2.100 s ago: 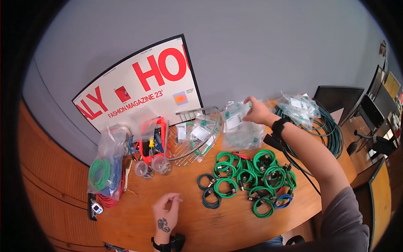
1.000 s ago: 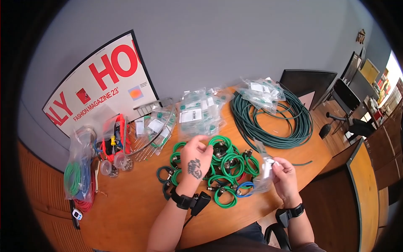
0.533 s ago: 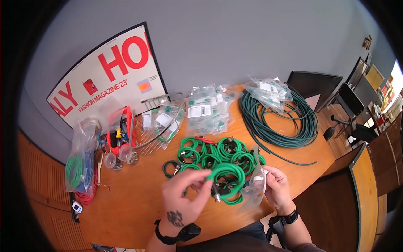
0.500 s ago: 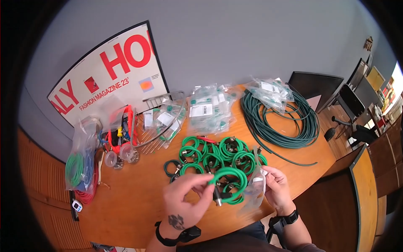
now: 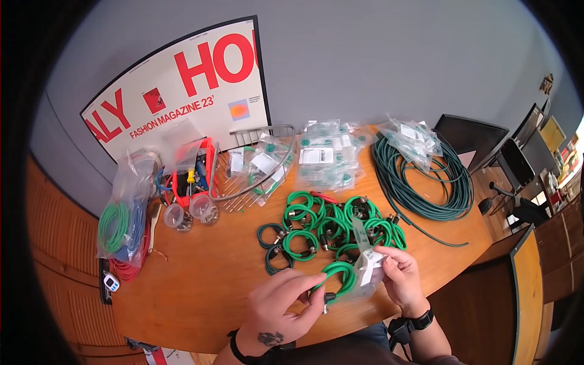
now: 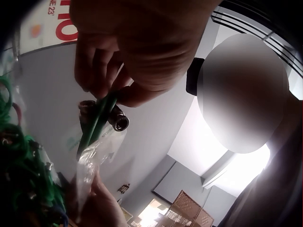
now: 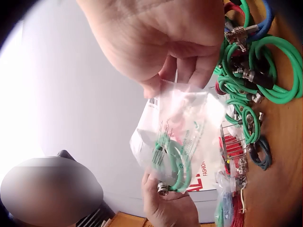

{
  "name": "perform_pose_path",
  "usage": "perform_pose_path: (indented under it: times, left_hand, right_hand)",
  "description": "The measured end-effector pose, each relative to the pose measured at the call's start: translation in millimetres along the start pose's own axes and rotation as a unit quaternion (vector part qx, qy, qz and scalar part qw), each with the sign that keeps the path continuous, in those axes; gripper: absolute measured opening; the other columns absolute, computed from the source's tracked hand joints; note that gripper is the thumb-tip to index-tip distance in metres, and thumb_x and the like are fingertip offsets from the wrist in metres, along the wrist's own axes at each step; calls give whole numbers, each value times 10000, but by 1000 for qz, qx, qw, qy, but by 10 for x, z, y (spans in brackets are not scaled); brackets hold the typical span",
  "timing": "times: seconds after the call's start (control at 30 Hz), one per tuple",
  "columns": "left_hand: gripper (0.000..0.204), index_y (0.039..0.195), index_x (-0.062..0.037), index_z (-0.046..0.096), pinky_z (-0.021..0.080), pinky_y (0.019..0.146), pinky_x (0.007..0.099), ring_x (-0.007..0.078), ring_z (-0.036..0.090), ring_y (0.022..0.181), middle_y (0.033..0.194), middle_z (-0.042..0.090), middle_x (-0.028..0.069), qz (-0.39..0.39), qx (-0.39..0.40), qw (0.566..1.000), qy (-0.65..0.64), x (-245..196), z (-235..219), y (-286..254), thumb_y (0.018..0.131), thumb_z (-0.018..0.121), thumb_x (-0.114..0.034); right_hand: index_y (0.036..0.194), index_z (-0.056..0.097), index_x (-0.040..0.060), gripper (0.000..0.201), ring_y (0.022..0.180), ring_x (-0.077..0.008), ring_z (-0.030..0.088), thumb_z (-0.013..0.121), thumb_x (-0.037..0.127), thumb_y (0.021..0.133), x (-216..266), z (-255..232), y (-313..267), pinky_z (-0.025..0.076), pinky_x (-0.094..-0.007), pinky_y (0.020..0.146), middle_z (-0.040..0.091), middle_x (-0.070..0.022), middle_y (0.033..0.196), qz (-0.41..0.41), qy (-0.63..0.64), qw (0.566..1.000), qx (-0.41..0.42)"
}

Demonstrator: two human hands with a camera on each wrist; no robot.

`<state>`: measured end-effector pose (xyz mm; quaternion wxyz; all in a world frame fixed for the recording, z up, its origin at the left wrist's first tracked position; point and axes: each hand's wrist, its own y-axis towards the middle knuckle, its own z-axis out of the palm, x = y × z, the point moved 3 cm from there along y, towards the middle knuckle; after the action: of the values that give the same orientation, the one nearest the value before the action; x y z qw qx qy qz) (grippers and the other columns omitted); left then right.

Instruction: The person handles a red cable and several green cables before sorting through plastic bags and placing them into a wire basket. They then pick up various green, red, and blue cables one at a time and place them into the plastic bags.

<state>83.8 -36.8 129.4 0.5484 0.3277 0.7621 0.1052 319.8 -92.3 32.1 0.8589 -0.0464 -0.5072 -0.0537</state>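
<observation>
Pinching a green coil (image 5: 347, 281) between its thumb and fingers, my left hand (image 5: 280, 307) is on the near side of the cable heap (image 5: 328, 229), my landmark. My right hand (image 5: 401, 281), at the heap's near right, grips a clear bag (image 5: 364, 285) with a white label. The coil meets the bag just in front of the heap; I can't tell how much is inside. Beyond the heap lie flat bags (image 5: 316, 156); a large dark cable (image 5: 389, 181) loops to its far right.
</observation>
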Motion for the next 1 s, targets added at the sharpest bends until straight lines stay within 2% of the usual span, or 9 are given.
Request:
perform_pose_path:
  times: [0.03, 0.1, 0.2, 0.47, 0.53, 0.67, 0.83, 0.93, 1.0]
  left_hand:
    - [257, 926, 2, 707, 472, 519, 236, 132, 628, 570, 740, 656, 88, 0, -1, 1000, -1, 23, -11, -5, 679, 738, 66]
    - [261, 914, -6, 709, 474, 500, 244, 141, 627, 571, 738, 650, 79, 73, 0, 995, 64, 52, -23, -17, 666, 743, 66]
    - [261, 896, -14, 714, 481, 493, 261, 165, 630, 570, 730, 647, 74, 128, 6, 989, 70, 61, -14, -23, 649, 748, 62]
    - [281, 906, -15, 714, 468, 484, 288, 191, 611, 565, 728, 621, 71, 146, -6, 987, 69, 139, -73, -20, 641, 751, 70]
    - [313, 941, -15, 703, 448, 472, 303, 194, 584, 555, 741, 596, 62, 159, -6, 985, 62, 148, -70, -33, 646, 759, 75]
    - [292, 935, -10, 703, 451, 471, 296, 189, 576, 531, 724, 598, 61, 105, 0, 993, 57, 177, -75, -61, 659, 752, 74]
    - [249, 936, -3, 708, 468, 489, 257, 134, 579, 529, 720, 621, 63, 23, 14, 1000, 6, 166, -97, -45, 698, 737, 68]
    - [232, 927, -8, 722, 432, 535, 228, 115, 582, 563, 718, 639, 69, -51, 6, 998, -37, 262, -117, -24, 714, 714, 84]
    - [233, 929, -7, 724, 432, 543, 229, 114, 582, 575, 721, 641, 69, -61, 4, 997, -51, 347, -101, -32, 716, 715, 84]
  right_hand:
    - [1273, 589, -8, 326, 887, -167, 691, 582, 145, 985, 1, 5, -1, 544, -280, 805, 693, -121, 1089, 0, -27, 1000, 6]
    - [1286, 581, -9, 336, 906, -148, 677, 583, 140, 985, 7, 37, 3, 532, -266, 817, 695, -113, 1087, -2, -65, 998, -10]
    - [1312, 564, -13, 359, 950, -117, 647, 591, 123, 980, 75, 142, 0, 509, -244, 836, 690, -100, 1104, -9, -122, 992, -32]
    - [1375, 508, -15, 463, 998, -85, 599, 643, 49, 936, 155, 363, -44, 475, -228, 869, 632, -80, 1214, -62, -178, 979, -72]
    - [1416, 459, -13, 547, 973, -79, 583, 672, 52, 917, 136, 332, -63, 458, -220, 864, 621, -63, 1199, -46, -264, 959, -90]
    - [1444, 429, 6, 603, 948, -76, 571, 693, 68, 905, 159, 418, -45, 454, -208, 820, 598, -40, 1205, -70, -255, 960, -88]
    - [1440, 428, -3, 627, 984, -100, 594, 710, 65, 884, 186, 455, -49, 496, -224, 800, 573, -136, 1320, -121, -365, 918, -94]
    - [1433, 426, -20, 627, 1045, -117, 595, 711, 62, 880, 197, 470, -47, 511, -237, 827, 540, -181, 1366, -118, -352, 926, -67]
    - [1437, 420, -18, 631, 1095, -133, 581, 707, 56, 880, 175, 436, -42, 499, -253, 875, 520, -175, 1389, -108, -344, 931, -51]
